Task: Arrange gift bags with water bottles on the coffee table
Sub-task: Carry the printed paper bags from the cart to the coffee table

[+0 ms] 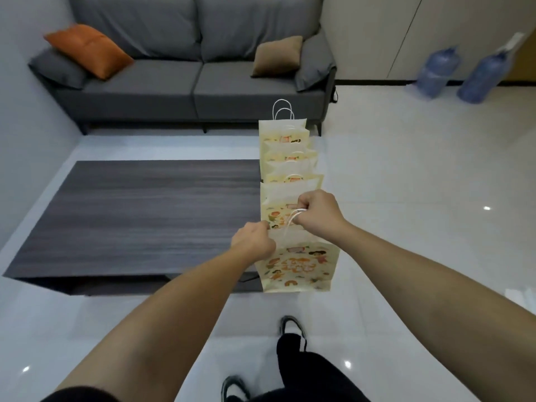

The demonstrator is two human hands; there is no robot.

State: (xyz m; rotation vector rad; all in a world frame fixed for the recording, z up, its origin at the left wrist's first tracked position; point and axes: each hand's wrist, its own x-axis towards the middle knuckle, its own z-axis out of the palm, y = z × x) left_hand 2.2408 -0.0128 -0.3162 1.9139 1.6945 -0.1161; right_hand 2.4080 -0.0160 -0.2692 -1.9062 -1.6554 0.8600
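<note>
Several pale yellow gift bags with cartoon prints stand in a row along the right edge of the dark wood coffee table (pixel 130 216). The nearest gift bag (pixel 301 265) is at the table's front right corner. My left hand (pixel 253 242) grips the left side of its top rim. My right hand (pixel 317 211) holds its white cord handles above the opening. The farthest gift bag (pixel 282 132) has its handles upright. No small water bottles are visible; the bags' insides are hidden.
A grey sofa (pixel 185 91) with an orange cushion (pixel 87 50) and a brown cushion (pixel 277 56) stands beyond the table. Two large blue water jugs (pixel 438 72) lean by the white wall at the far right. My feet (pixel 293 326) stand on glossy white tiles.
</note>
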